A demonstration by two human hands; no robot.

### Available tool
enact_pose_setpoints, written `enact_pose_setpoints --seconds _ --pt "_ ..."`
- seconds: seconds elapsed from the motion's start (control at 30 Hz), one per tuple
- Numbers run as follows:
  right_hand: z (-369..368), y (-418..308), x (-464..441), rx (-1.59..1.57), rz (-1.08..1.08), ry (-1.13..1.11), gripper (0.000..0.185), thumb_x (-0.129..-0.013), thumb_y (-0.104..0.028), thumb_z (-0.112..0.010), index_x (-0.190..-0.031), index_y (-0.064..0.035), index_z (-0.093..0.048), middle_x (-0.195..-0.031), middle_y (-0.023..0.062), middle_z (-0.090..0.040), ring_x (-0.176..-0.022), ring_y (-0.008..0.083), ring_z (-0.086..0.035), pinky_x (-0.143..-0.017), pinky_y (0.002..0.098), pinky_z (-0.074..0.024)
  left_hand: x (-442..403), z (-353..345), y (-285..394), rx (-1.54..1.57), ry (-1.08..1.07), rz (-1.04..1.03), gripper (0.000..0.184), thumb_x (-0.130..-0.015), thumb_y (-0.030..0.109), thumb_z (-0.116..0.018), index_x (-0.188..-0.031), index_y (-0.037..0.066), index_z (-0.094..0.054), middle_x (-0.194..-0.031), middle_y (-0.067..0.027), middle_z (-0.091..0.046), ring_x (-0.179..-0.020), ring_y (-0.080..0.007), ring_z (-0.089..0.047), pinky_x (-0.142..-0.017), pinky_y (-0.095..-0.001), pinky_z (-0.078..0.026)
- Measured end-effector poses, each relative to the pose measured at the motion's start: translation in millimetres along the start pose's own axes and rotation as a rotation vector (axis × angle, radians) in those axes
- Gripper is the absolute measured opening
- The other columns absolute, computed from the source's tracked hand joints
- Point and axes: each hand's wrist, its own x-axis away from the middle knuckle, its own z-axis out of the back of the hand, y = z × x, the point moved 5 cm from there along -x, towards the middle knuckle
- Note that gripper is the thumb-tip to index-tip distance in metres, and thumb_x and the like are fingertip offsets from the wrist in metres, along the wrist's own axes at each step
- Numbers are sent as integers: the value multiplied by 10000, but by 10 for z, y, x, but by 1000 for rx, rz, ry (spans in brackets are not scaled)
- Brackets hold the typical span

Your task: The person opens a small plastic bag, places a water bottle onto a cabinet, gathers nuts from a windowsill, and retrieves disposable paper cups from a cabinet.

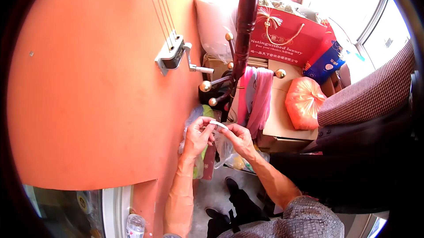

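Observation:
A short, narrow white strip (pixel 219 124) is stretched between my two hands in front of the coat stand; its material is too small to tell. My left hand (pixel 199 137) pinches its left end between thumb and fingers. At the other end, my right hand (pixel 239 138) has its thumb and forefinger closed on the strip. Just behind the hands are a pink cloth (pixel 261 101) on the coat stand and a clear plastic bag (pixel 225 149) lower down.
A dark red coat stand (pixel 245 30) with gold knobs rises ahead. On the orange wall (pixel 88 83) is a hand-crank winder (pixel 173 55) with cables. Cardboard boxes (pixel 285 127) carry an orange bag (pixel 304 103) and a red gift bag (pixel 282 35). A checked garment (pixel 366 92) hangs right.

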Motion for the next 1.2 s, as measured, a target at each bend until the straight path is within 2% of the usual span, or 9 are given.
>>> enact_pose_setpoints --seconds 0.1,0.17,0.27,0.37,0.4,0.53,0.63,0.7,1.2 --pt "-15 24 -47 22 -26 8 203 -988 -193 -680 -1039 -3 -730 -874 -49 -670 -776 26 -518 -675 200 -410 -36 9 -25 52 23 -20 198 -1009 166 -640 -1115 0 -621 -875 -35 -673 -585 -74 -599 -490 -211 -504" --pt "-37 14 -71 50 -21 -12 197 -990 -194 -676 -1028 -9 -730 -865 -55 -667 -770 25 -518 -677 200 -411 -60 49 -80 94 27 -4 188 -1004 156 -641 -1112 4 -619 -885 -41 -690 -640 -70 -619 -513 -211 -513" --pt "-26 -22 -84 89 -88 -10 195 -1000 -189 -658 -1025 -8 -726 -898 -36 -692 -801 32 -548 -699 204 -430 -66 63 -39 -33 -24 -56 176 -975 153 -671 -1072 8 -640 -922 -63 -731 -811 -94 -675 -634 -228 -531" --pt "-67 6 -135 13 -34 -45 196 -1004 -188 -653 -1038 -3 -711 -981 20 -729 -877 53 -607 -765 214 -462 -96 102 -93 -66 -31 -189 155 -969 137 -679 -1030 -4 -656 -929 -67 -729 -811 -89 -663 -721 -252 -538" --pt "-79 10 -153 12 -29 -44 198 -1004 -188 -655 -1035 1 -709 -969 18 -723 -876 53 -602 -768 213 -462 -89 117 -88 -65 -20 -140 150 -961 139 -692 -994 -6 -670 -926 -64 -729 -821 -99 -668 -767 -257 -539" --pt "-63 132 -203 16 -124 -28 198 -1003 -183 -655 -1037 5 -708 -970 20 -722 -886 60 -605 -804 219 -471 -84 154 -131 -77 -19 -91 160 -959 144 -695 -1001 -8 -670 -930 -59 -728 -835 -94 -667 -766 -249 -533" --pt "-104 124 -245 33 -109 -34 196 -1004 -181 -657 -1045 4 -708 -976 19 -723 -902 67 -611 -823 225 -473 -122 199 -128 -91 13 -80 166 -962 152 -698 -1016 -3 -673 -931 -44 -720 -848 -84 -655 -772 -246 -525" --pt "-145 66 -261 71 -59 -57 202 -1006 -186 -656 -1054 4 -708 -984 22 -727 -907 72 -615 -831 231 -474 -170 203 -136 114 9 -118 166 -973 164 -693 -1021 6 -675 -929 -28 -709 -849 -74 -636 -779 -244 -517" --pt "-181 -214 -675 -51 70 72 221 -1035 -176 -613 -1092 28 -674 -1023 42 -724 -944 87 -627 -864 239 -472 -799 151 83 223 13 -240 113 -1003 126 -654 -1023 16 -657 -900 -16 -695 -840 -70 -631 -776 -244 -521"
